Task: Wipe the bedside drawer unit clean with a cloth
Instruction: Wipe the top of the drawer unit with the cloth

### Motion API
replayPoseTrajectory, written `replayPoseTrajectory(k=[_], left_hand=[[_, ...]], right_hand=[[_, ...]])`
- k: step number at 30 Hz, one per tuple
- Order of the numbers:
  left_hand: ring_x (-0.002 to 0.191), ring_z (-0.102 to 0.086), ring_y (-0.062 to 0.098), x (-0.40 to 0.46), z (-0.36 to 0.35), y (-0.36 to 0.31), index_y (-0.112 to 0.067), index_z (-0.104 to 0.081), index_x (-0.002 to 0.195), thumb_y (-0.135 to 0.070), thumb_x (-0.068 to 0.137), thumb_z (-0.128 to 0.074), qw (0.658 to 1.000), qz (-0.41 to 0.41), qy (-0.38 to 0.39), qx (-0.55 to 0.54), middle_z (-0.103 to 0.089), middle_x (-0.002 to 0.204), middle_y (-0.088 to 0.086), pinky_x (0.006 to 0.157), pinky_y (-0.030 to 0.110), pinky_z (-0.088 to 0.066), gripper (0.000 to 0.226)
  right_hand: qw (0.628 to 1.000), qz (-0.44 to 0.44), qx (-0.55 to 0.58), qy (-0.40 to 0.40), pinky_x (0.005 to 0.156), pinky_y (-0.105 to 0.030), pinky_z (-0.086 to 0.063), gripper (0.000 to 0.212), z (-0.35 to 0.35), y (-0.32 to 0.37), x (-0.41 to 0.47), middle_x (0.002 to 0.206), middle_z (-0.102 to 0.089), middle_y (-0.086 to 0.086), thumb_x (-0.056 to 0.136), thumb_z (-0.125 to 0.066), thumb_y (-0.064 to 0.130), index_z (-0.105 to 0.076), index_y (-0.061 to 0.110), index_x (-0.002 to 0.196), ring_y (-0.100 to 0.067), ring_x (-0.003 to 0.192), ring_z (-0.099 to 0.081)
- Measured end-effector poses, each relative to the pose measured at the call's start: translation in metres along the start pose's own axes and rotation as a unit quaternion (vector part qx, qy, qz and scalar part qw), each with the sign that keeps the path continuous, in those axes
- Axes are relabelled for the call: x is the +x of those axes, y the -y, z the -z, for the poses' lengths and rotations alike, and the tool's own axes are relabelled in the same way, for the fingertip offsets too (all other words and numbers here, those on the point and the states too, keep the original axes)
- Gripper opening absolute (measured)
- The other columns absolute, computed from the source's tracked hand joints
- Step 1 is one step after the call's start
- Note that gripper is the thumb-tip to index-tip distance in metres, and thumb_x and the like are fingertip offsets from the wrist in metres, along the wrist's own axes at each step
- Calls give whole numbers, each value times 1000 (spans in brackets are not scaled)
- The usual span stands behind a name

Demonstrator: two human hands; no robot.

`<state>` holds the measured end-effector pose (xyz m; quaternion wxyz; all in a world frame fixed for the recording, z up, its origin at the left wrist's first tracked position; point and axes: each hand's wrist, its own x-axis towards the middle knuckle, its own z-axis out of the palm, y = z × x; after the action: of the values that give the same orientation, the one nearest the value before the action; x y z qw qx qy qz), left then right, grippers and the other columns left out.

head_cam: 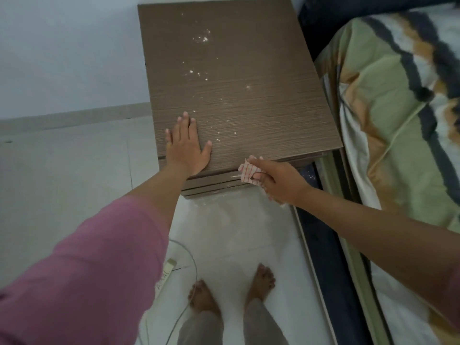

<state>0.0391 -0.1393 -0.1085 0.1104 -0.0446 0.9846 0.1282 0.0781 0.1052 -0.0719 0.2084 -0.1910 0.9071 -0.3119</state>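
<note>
The brown wood-grain bedside drawer unit [249,78] stands ahead of me, its top speckled with white crumbs [201,39] from the back down to the front edge. My left hand [188,145] lies flat, fingers straight, on the front left of the top. My right hand [278,181] grips a white cloth with red checks [247,171] and holds it against the drawer fronts just below the top's front edge. White powder lies on the floor at the unit's foot.
A bed [398,120] with a green, white and dark patterned cover runs along the right, close to the unit. A white power strip [168,266] and its cable lie on the tiled floor by my bare feet [231,287]. A white wall stands left.
</note>
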Motion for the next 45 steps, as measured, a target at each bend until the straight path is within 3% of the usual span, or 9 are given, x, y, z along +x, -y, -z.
replayPoseTrajectory(k=[3, 6, 11, 17, 20, 26, 29, 32, 45], left_hand=[[142, 13, 22, 0, 12, 0, -9, 3, 147, -53, 92, -33, 997, 9, 70, -36, 14, 155, 7, 113, 48, 8, 79], [143, 9, 23, -8, 19, 2, -9, 2, 147, -53, 90, -37, 996, 0, 69, -65, 10, 156, 6, 113, 48, 4, 81], [143, 7, 23, 9, 33, 9, -9, 5, 146, -52, 89, -41, 998, -10, 26, -57, 8, 156, 6, 113, 47, 3, 85], [143, 5, 24, 89, 59, 28, -8, 1, 146, -52, 90, -39, 999, 9, -2, -45, 6, 156, 8, 114, 50, -1, 82], [143, 2, 25, 134, 67, 37, -8, -4, 147, -51, 90, -38, 999, 16, -22, -28, 3, 156, 8, 113, 51, -3, 79], [143, -2, 22, 204, 70, 39, -10, -8, 147, -53, 92, -29, 998, 42, -50, 16, -2, 157, 7, 114, 52, -6, 73], [143, -1, 20, 213, 66, 38, -11, -7, 147, -54, 91, -25, 997, 39, -61, 38, -2, 157, 5, 114, 50, -4, 73], [143, 0, 18, 215, 67, 38, -12, -8, 147, -54, 90, -29, 997, 44, -58, 25, -2, 157, 4, 115, 48, -2, 74], [143, -1, 17, 218, 71, 41, -13, -12, 147, -56, 86, -32, 998, 60, -12, 8, -6, 156, 3, 114, 46, -7, 77]], right_hand=[[1000, -24, 0, -14, 61, -36, -57, 45, 15, 18, 1, 88, -71, -15, 96, -46, 11, -42, 24, 139, -25, 60, -67], [999, -21, -9, -49, 80, -31, -50, 46, 32, 34, 16, 111, -67, -17, 96, -47, 10, -41, 20, 140, -29, 94, -64], [997, 19, -12, -73, 67, -12, -33, 47, 60, 50, 70, 118, -65, -13, 93, -51, 6, -44, 18, 138, -30, 97, -60], [994, 25, 76, -79, 96, -2, -27, 47, 81, 38, 162, 138, -49, -3, 94, -52, 8, -44, 23, 137, -13, 126, -45], [992, 29, 95, -84, 104, -21, -36, 48, 93, 25, 211, 135, -53, 4, 93, -52, 19, -42, 41, 134, -11, 120, -50], [983, 58, 128, -121, 91, -9, -42, 45, 128, 19, 293, 126, -58, 5, 92, -54, 8, -48, 24, 134, -5, 110, -55], [978, 115, 104, -142, 105, -25, -39, 45, 139, 14, 334, 135, -53, -7, 92, -54, 5, -48, 17, 135, -16, 125, -48], [977, 169, 65, -110, 113, -29, -24, 46, 144, 5, 380, 141, -42, -15, 91, -52, 0, -45, 10, 135, -24, 136, -33], [938, 337, -80, -4, 110, -42, -32, 43, 139, -21, 489, 141, -44, -15, 92, -55, 7, -46, 6, 134, -28, 134, -38]])
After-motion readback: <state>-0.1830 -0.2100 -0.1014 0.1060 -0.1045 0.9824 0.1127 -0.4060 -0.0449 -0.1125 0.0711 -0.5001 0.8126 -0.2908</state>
